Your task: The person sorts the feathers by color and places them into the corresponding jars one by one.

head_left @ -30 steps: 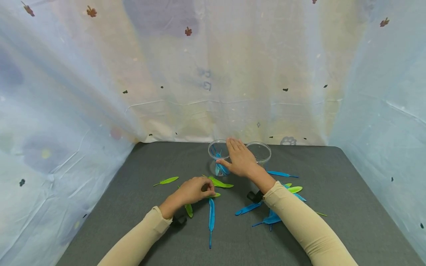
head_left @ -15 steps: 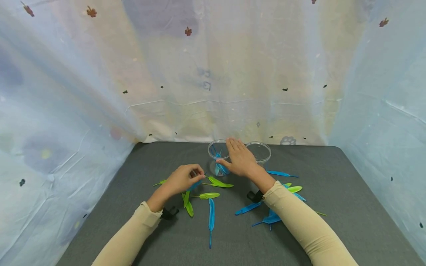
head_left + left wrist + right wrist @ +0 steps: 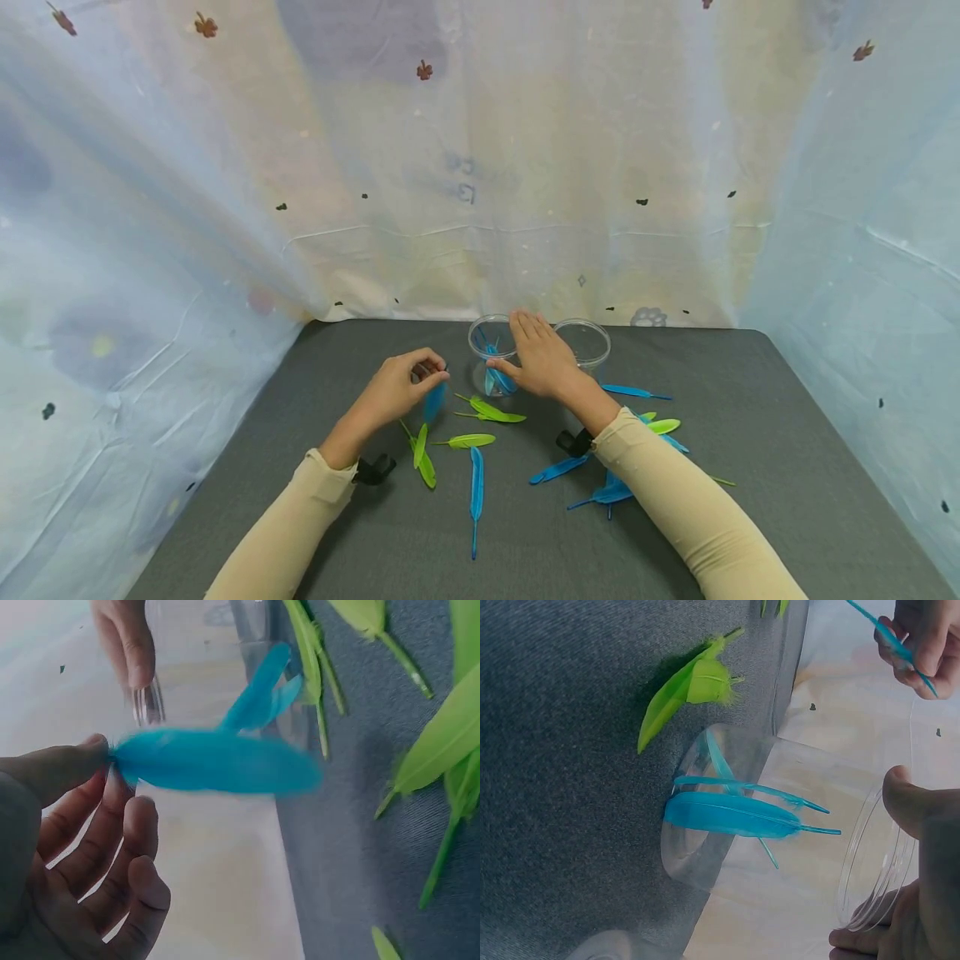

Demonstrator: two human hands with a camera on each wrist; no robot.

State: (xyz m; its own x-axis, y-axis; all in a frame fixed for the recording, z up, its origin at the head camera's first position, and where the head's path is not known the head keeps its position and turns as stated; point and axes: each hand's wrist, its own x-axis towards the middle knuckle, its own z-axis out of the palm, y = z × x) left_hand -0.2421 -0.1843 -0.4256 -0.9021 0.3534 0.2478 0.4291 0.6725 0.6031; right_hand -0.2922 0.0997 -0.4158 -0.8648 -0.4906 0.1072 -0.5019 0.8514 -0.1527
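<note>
My left hand (image 3: pixel 393 387) is raised over the table, pinching a blue feather (image 3: pixel 217 761) by its quill between thumb and fingertips. The feather's vane hangs downward in the head view. With its fingers straight and thumb spread, my right hand (image 3: pixel 543 362) rests against the rim of a clear plastic jar (image 3: pixel 810 761), thumb at one side and fingers at the other. Several blue feathers (image 3: pixel 735 816) stand inside this jar, quills up. Green feathers (image 3: pixel 491 412) lie on the cloth just in front of it.
A second clear jar (image 3: pixel 585 346) stands to the right, partly hidden by my right hand. More green feathers (image 3: pixel 422 450) and a blue one (image 3: pixel 477 492) lie front centre. Blue and green feathers (image 3: pixel 611 492) lie around my right forearm. A patterned curtain (image 3: pixel 525 167) hangs behind the table.
My left hand has picked up a blue feather from among the green ones and lifted it up and to the left. My right hand has stayed at the jar.
</note>
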